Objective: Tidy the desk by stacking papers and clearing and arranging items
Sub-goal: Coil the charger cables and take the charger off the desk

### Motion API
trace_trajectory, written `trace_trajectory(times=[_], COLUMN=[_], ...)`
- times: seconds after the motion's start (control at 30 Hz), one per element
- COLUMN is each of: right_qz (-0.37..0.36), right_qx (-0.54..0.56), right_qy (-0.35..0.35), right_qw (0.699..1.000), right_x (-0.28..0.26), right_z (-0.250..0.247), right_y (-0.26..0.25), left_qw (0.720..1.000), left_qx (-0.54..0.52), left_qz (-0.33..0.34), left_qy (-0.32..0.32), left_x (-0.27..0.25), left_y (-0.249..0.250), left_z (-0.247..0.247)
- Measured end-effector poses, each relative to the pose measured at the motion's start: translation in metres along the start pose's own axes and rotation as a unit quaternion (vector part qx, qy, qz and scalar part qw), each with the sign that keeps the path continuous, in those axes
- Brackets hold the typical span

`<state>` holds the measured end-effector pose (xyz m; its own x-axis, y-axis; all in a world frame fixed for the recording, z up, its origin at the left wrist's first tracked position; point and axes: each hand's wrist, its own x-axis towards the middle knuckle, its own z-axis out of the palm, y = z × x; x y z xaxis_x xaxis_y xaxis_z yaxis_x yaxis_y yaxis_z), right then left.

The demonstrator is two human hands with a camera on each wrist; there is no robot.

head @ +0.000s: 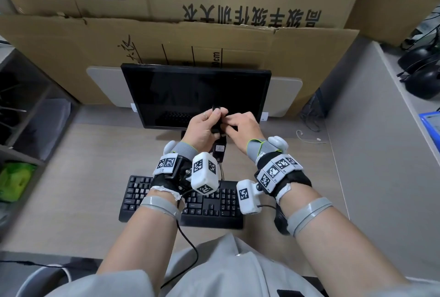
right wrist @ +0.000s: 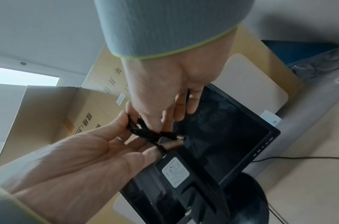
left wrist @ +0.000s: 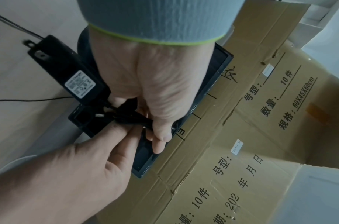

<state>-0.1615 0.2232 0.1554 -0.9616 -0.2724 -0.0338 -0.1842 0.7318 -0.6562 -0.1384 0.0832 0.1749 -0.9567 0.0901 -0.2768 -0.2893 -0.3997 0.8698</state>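
A black power adapter point(head: 219, 151) with a white label hangs from its coiled black cable point(head: 217, 118), lifted above the desk in front of the monitor. My left hand point(head: 214, 116) grips the cable bundle point(left wrist: 130, 116) between thumb and curled fingers. Beside it, my right hand point(head: 228, 126) pinches the same bundle, and one strand point(right wrist: 187, 98) runs between its fingers. In the right wrist view the adapter point(right wrist: 176, 171) dangles below the left hand's fingers point(right wrist: 115, 136). The adapter point(left wrist: 76, 78) hangs clear of the desk in the left wrist view.
A dark monitor point(head: 195, 96) stands behind the hands, with large cardboard boxes point(head: 214, 35) behind it. A black keyboard point(head: 209, 204) lies under my wrists, with a black mouse point(head: 281, 223) partly hidden on its right. A thin white cable point(head: 309, 138) lies at right. Shelves stand at left.
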Motion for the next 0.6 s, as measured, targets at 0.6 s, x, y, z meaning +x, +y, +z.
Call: trace_trajectory(times=[0.6], right_qz=[0.032], right_qx=[0.273], right_qy=[-0.095], right_qw=[0.957], right_x=[-0.006], right_z=[-0.002], right_y=[-0.020], left_qw=[0.983], left_qx=[0.154], left_qz=[0.092], left_qy=[0.034], left_x=[0.004], left_y=[0.010], left_z=[-0.001])
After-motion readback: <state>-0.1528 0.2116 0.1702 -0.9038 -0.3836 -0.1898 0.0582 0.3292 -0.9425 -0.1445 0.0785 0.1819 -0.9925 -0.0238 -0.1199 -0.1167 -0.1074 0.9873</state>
